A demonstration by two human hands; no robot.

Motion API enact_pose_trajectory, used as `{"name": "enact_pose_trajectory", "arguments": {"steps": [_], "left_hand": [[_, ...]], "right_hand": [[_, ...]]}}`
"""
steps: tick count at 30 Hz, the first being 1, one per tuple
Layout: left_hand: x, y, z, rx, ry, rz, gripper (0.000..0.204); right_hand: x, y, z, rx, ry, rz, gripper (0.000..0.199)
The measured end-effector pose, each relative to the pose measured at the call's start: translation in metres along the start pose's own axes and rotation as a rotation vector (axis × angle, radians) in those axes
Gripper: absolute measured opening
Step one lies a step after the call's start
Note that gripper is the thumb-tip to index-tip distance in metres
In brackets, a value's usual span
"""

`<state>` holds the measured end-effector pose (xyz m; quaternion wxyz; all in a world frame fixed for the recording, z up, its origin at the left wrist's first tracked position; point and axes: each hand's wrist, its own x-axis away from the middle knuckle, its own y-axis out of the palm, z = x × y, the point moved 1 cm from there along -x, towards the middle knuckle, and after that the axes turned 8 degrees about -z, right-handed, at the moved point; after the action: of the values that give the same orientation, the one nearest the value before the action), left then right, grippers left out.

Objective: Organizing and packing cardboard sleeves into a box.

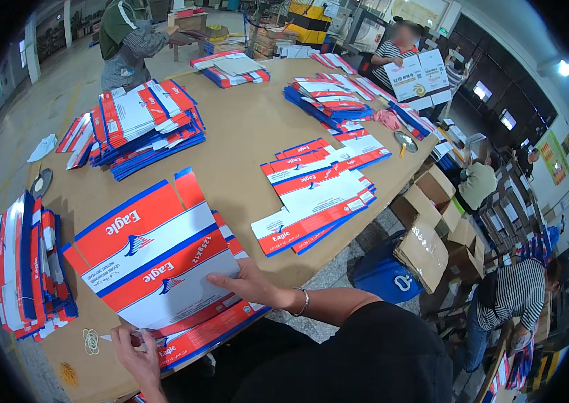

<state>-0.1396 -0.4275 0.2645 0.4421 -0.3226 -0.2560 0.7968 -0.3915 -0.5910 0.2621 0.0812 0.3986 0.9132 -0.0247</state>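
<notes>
A flat printed carton (156,252) in red, white and blue is tilted up in front of me above the table's near edge. My right hand (249,283) grips its right side, thumb on the printed face. At its lower left corner is my left hand (138,356), fingers curled round a small dark-red-handled tool (138,340); a pale pointed tip shows beside the fingers, but its kind is unclear. Under the raised carton lie more flat cartons (197,342) of the same print, partly hidden by it and by my hands.
Flat carton stacks stand on the brown table (230,127): a left-edge stack (29,269), a far-left stack (143,127), a fanned pile (318,191). Pale rubber bands (91,341) lie near my left hand. A blue bin (388,272) stands right. Several people work around.
</notes>
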Motion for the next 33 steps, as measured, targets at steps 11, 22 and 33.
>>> {"name": "enact_pose_trajectory", "arguments": {"steps": [11, 22, 33], "left_hand": [[-0.003, -0.008, 0.002, -0.003, 0.025, -0.099, 0.018], [0.0, -0.016, 0.003, -0.093, -0.028, -0.142, 0.02], [-0.003, -0.014, 0.0, -0.311, 0.102, -0.118, 0.016]], "right_hand": [[0.003, -0.003, 0.015, -0.001, 0.117, 0.034, 0.037], [0.002, 0.001, 0.017, -0.021, 0.128, 0.002, 0.038], [0.004, 0.002, 0.02, 0.0, 0.109, 0.053, 0.035]]}}
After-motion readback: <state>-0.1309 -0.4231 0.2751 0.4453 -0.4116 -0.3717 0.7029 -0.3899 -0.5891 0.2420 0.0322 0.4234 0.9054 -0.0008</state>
